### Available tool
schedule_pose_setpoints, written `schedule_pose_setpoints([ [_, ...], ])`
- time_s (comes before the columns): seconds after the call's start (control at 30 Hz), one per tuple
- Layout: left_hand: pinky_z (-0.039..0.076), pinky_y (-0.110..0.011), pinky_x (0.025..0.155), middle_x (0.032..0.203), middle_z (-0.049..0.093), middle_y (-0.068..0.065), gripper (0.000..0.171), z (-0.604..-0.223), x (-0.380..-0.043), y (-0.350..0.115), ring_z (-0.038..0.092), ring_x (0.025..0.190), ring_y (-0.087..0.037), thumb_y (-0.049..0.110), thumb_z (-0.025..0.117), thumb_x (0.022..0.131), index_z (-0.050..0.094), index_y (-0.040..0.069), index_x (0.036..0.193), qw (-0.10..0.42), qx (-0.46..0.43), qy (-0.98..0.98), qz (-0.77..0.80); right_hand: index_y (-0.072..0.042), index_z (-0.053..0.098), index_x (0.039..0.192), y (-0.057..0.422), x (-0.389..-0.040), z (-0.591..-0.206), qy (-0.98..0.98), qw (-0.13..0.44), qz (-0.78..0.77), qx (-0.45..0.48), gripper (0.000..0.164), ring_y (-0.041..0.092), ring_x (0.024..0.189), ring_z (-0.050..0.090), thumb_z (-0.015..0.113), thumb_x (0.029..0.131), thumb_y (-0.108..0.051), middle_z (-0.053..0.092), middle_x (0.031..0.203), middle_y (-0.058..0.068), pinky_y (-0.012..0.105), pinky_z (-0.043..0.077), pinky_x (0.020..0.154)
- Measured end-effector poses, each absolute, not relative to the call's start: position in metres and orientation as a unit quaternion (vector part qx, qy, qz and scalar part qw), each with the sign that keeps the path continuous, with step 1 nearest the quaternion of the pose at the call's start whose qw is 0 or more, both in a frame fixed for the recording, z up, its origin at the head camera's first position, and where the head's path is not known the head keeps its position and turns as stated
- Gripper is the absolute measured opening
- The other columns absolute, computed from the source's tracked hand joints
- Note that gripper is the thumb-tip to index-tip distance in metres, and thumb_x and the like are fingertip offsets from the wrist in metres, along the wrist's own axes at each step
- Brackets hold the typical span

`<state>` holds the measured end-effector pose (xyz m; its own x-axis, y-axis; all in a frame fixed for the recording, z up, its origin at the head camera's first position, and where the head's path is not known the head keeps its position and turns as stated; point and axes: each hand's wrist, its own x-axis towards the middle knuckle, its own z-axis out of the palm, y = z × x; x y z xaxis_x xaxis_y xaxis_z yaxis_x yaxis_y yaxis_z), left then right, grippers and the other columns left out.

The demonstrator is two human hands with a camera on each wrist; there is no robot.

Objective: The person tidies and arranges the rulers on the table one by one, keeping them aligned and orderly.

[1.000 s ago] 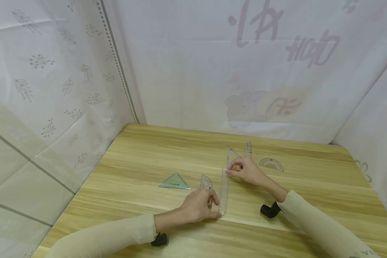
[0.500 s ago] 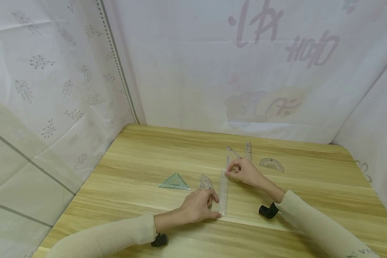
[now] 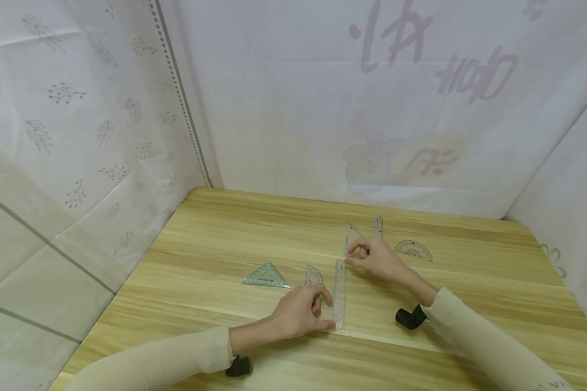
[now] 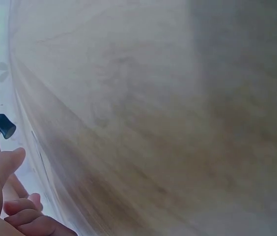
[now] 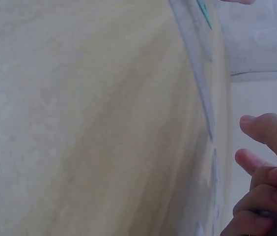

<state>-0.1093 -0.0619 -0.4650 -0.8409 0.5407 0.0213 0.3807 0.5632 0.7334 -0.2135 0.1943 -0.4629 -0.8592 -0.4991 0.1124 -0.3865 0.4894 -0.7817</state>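
A clear ruler (image 3: 339, 296) lies lengthwise on the wooden table, pointing away from the person. My left hand (image 3: 300, 312) is at its near end, thumb tip right at the ruler's lower left corner and fingers bent beside its left edge. At the far end is my right hand (image 3: 375, 259), thumb and index finger apart, their tips close to the ruler's upper right corner. In the right wrist view the right thumb and index finger (image 5: 271, 130) show a gap with nothing in it. The left thumb (image 4: 11, 162) stands away from the fingers in the left wrist view.
Left of the ruler lie a greenish set square (image 3: 266, 276) and a protractor (image 3: 312, 276), partly behind the left hand. Beyond the right hand are a clear set square (image 3: 352, 231), another straight ruler (image 3: 378, 224) and a second protractor (image 3: 413, 250). Curtains surround the wooden table (image 3: 254, 228).
The ruler has shifted slightly toward the person and now lies flat, its markings clearer. The right hand's fingertips have parted from its far end; the left hand has barely moved.
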Motion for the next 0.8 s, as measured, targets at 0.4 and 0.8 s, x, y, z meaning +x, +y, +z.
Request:
schedule_pose_setpoints([
  [0.4,0.036,-0.019,0.049,0.061,0.047,0.012,0.035,-0.461,-0.114,-0.061,0.039,0.049,-0.002,0.024,0.091,0.079,0.068,0.011,0.102,0.097,0.273,0.870,0.399,-0.004,0.074,0.103,0.214,-0.217,-0.454,0.868,0.055,-0.433,-0.239,0.021,0.009,0.053,0.035,0.080,0.092,-0.020,0.039,0.061,-0.004,0.034,0.046,0.071],
  [0.8,0.033,-0.018,0.047,0.062,0.046,0.010,0.034,-0.452,-0.124,-0.060,0.038,0.049,-0.002,0.019,0.089,0.081,0.067,0.007,0.104,0.086,0.269,0.867,0.411,0.002,0.073,0.107,0.223,-0.216,-0.452,0.856,0.064,-0.449,-0.250,0.024,0.009,0.053,0.037,0.080,0.091,-0.015,0.044,0.061,-0.004,0.031,0.045,0.068],
])
